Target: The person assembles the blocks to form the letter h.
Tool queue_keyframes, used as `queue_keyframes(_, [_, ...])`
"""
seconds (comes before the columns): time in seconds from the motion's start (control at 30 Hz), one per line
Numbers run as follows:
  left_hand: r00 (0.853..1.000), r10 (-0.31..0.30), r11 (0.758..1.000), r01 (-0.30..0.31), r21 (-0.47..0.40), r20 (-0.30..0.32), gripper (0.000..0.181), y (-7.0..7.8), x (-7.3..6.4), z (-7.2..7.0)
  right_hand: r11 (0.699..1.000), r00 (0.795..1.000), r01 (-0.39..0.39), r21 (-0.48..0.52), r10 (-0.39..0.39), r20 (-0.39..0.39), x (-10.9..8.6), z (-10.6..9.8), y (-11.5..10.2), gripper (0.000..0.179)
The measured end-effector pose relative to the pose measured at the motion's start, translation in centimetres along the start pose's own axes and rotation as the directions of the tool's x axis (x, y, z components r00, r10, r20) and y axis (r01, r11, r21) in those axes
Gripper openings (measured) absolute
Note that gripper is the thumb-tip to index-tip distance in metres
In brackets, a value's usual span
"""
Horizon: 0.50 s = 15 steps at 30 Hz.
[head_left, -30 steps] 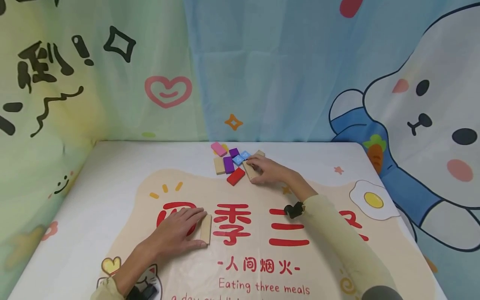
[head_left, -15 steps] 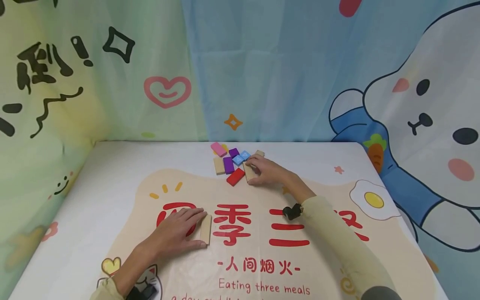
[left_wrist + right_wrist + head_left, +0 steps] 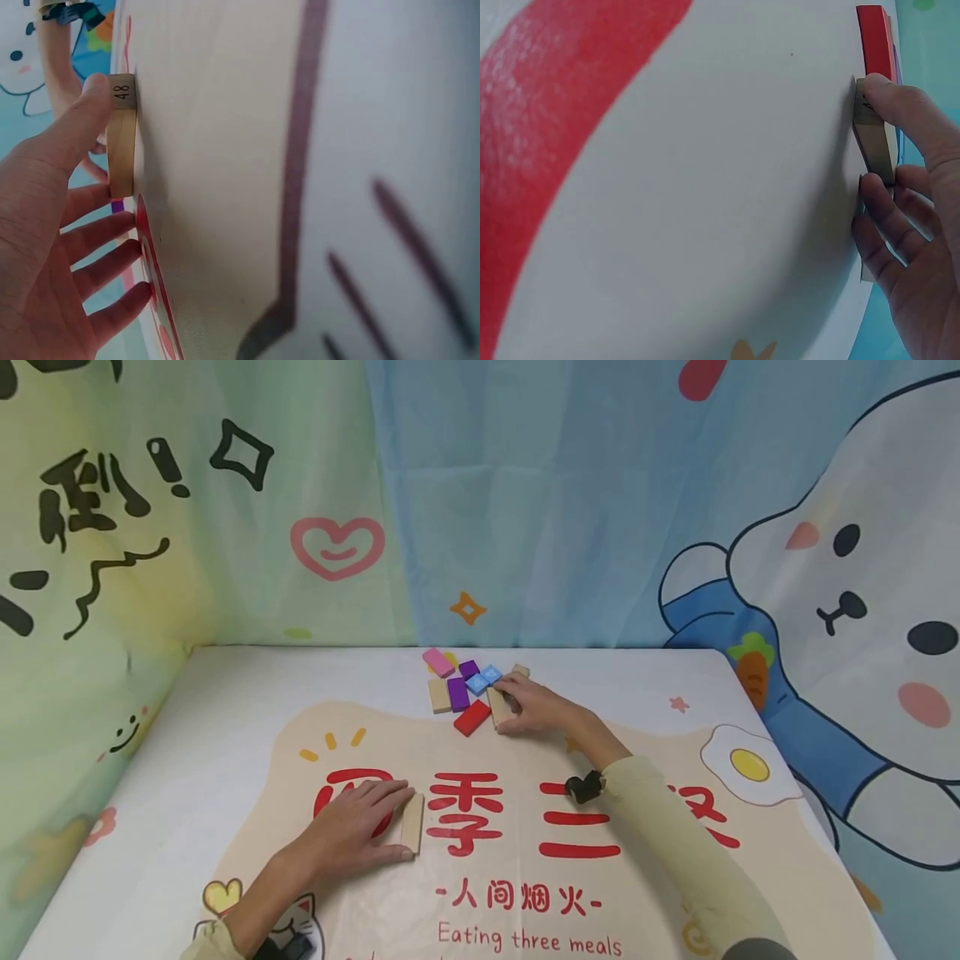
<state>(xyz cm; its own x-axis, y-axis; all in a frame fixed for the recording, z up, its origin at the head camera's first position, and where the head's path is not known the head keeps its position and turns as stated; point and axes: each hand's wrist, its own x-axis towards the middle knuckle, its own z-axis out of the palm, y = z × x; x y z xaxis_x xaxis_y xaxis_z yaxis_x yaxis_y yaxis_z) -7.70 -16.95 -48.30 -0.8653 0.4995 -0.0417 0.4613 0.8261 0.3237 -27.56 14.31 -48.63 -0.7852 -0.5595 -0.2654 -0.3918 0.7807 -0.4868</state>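
Observation:
A plain wooden block point(image 3: 412, 824) lies flat on the printed tablecloth, and my left hand point(image 3: 358, 828) holds it lengthwise with the thumb at its near end and the index finger at the far end. That near end carries the number 48 in the left wrist view, where the other fingers of the left hand point(image 3: 56, 232) spread out on the cloth. Farther back, my right hand point(image 3: 538, 704) pinches a second wooden block point(image 3: 498, 706) the same way, beside the coloured pile. In the right wrist view its thumb partly covers the marking on this block point(image 3: 875, 146).
Around the right hand lie a red block point(image 3: 472, 717), purple blocks point(image 3: 458, 693), light blue blocks point(image 3: 477, 683), a pink block point(image 3: 438, 662) and another wooden block point(image 3: 439, 696). One more wooden piece point(image 3: 521, 671) sits behind the right fingers. A curtain point(image 3: 525, 527) hangs behind the table.
The wooden block in my right hand has turned slightly, its near end swinging a little left. My left hand and its block stay in place. The head view has tilted slightly.

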Motion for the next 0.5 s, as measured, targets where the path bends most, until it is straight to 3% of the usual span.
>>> queue_keyframes(0.2, [1.0, 0.009, 1.0, -0.009, 0.005, 0.005, 0.084, 0.11, -0.16, 0.31, 1.0, 1.0, -0.015, 0.019, 0.015, -0.006, -0.41, 0.47, -0.16, 0.085])
queue_keyframes(0.5, [1.0, 0.024, 0.999, -0.024, 0.023, -0.008, 0.084, -0.1, -0.01, -0.05, 0.999, 0.997, -0.028, 0.031, 0.03, -0.074, -0.56, 0.67, -0.6, 0.085])
